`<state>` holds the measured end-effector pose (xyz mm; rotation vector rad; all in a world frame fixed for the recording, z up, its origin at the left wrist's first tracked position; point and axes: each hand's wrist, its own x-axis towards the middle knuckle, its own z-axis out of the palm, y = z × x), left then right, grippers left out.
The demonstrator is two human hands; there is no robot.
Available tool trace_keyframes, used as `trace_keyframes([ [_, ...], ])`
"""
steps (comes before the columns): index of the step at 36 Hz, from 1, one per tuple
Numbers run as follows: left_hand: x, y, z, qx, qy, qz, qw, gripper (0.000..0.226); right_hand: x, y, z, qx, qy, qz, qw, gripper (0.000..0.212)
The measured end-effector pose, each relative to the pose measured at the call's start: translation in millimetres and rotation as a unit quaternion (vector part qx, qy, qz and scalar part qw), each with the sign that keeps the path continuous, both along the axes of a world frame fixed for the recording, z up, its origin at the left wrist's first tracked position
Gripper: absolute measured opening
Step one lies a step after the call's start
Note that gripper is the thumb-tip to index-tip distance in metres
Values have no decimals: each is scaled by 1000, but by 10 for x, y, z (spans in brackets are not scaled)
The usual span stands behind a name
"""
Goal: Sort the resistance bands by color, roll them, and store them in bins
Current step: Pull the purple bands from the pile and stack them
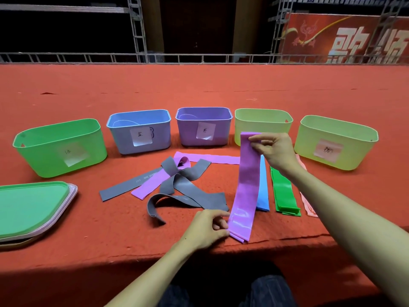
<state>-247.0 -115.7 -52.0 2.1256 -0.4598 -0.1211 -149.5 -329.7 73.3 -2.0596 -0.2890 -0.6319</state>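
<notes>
The person's right hand [275, 149] pinches the far end of a long flat purple rubber resistance band [245, 187] between thumb and fingertips, holding that end lifted above the table, in front of a pale yellow-green plastic bin [263, 118]. The left hand [209, 229] pinches the near end of the same purple band, fingers closed on its left edge close to the table's front edge, so the band runs stretched between the two hands.

Just right of the held band a light blue flat band [263, 196] lies straight on the red felt-covered table [199, 85], then a stack of bright green flat bands [284, 191], then a pink band [306, 200] partly hidden under the right forearm. To the left lies a loose tangle of grey bands [186, 193] and more purple bands [150, 185]; one further purple strip [210, 157] lies crosswise behind them.

Five open bins stand in a row beyond the bands: a bright green oval bin [59, 149] with a paper label, a blue rectangular bin [139, 134] with a label, a purple rectangular bin [204, 129] with a label, the pale yellow-green one behind the right hand, and a second pale yellow-green bin [336, 142] with a pink label at the far right. A stack of lids, green one on top [33, 207], rests at the left edge of the table
</notes>
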Motion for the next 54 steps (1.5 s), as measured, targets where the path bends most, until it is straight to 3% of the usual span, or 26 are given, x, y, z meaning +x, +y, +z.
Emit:
trace_keyframes([
  [20,41,-68,117,77,-10,-13,997,12,-21,50,-10,8,17,12,1000,20],
  [34,43,-38,96,44,34,-13,998,6,-2,18,-69,-18,6,4,1000,18],
  [46,28,-4,116,66,-37,-22,997,8,40,-9,-83,-9,1,4,1000,25],
  [54,14,9,98,67,-59,-48,995,8,21,-4,-76,-12,4,-3,1000,18],
])
